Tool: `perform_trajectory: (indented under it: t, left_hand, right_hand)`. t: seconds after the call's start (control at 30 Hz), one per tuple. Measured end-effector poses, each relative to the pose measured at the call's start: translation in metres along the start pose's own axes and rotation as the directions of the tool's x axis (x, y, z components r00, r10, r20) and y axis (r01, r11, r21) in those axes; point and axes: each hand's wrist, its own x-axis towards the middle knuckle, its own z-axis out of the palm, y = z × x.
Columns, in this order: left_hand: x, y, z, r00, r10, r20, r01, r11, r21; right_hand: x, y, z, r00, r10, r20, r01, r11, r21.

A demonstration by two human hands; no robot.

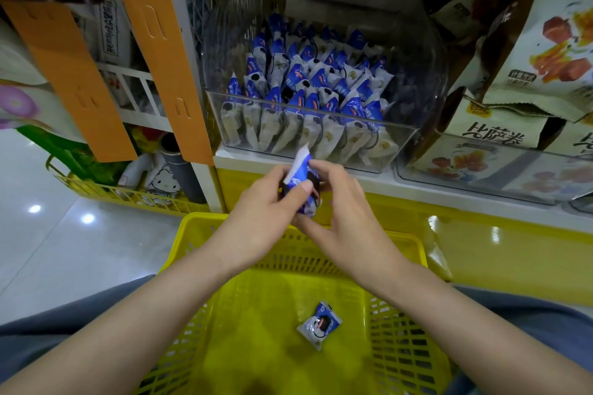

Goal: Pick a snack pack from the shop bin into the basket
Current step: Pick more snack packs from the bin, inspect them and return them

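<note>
Both hands holding one snack pack above the basket's far rim, in front of the bin.

Head view: both forearms are reaching forward over the yellow basket (195, 236) and meeting in the middle. The left hand (268, 202) is gripping the snack pack (301, 170) from the left, with its thumb lying across the front and its fingers (272, 175) curling behind. The right hand (345, 218) is holding the same pack from the right, with its forefinger hooking over the upper side and its thumb reaching under the lower end. The pack's long axis is standing roughly upright in the picture, its white crimped end pointing up and away towards the clear bin (401, 128) of matching blue and white packs on the shelf. A second pack (320, 324) is lying flat on the basket floor, well apart from the hands.
</note>
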Motion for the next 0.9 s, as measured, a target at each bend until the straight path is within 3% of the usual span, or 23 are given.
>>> perform_trajectory:
  t: [0.1, 0.23, 0.33, 0.43, 0.53, 0.73, 0.9]
  left_hand:
    - [0.005, 0.0, -0.001, 0.997, -0.065, -0.039, 0.056, 0.979, -0.195]
    - [0.007, 0.001, -0.001, 0.992, -0.111, -0.063, 0.078, 0.918, -0.388]
    - [0.009, 0.002, -0.003, 0.988, -0.105, -0.112, 0.052, 0.913, -0.405]
    - [0.008, 0.003, -0.005, 0.983, -0.08, -0.163, 0.022, 0.944, -0.329]
    - [0.009, 0.004, -0.008, 0.978, -0.11, -0.175, 0.043, 0.937, -0.348]
    - [0.012, 0.007, -0.015, 0.983, -0.13, -0.132, 0.059, 0.896, -0.441]
    - [0.011, 0.013, -0.016, 0.978, 0.083, -0.191, -0.13, 0.96, -0.249]
  right_hand:
    - [-0.001, -0.005, -0.001, 0.999, 0.016, 0.03, -0.019, 0.996, 0.084]
    - [0.008, -0.006, -0.01, 0.95, 0.303, 0.074, -0.306, 0.861, 0.406]
    - [0.013, -0.006, -0.016, 0.928, 0.337, 0.156, -0.363, 0.733, 0.575]
    - [0.014, -0.006, -0.02, 0.937, 0.297, 0.187, -0.344, 0.674, 0.653]
    - [0.013, -0.006, -0.022, 0.964, 0.23, 0.136, -0.264, 0.737, 0.622]
    - [0.007, -0.007, -0.021, 0.996, 0.088, 0.031, -0.094, 0.933, 0.347]
    - [0.008, -0.01, -0.015, 0.989, 0.148, 0.032, -0.145, 0.863, 0.483]
